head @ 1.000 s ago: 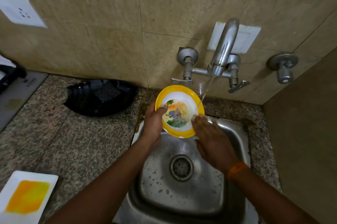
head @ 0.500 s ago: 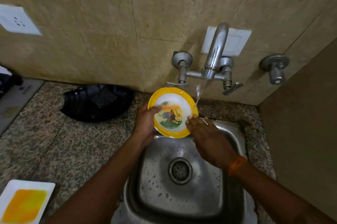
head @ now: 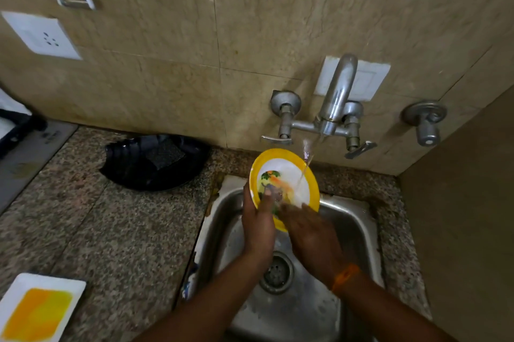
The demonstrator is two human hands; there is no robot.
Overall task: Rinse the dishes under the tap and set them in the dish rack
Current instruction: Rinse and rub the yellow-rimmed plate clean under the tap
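Note:
A small round plate with a yellow rim and a cartoon picture is tilted up over the back of the steel sink. Water runs from the wall tap onto its white face. My left hand grips the plate's lower left edge, thumb on the picture. My right hand lies against the plate's lower right edge, fingers blurred on its face. The plate's bottom rim is hidden behind both hands.
A black plastic basket with a dark scrub pad sits on the granite counter left of the sink. A white square plate with a yellow centre lies at the near left. A side wall closes the right.
The plate has turned in my hands and tilted more upright under the stream. My left hand shifted lower along its edge, and my right hand has slid across the face.

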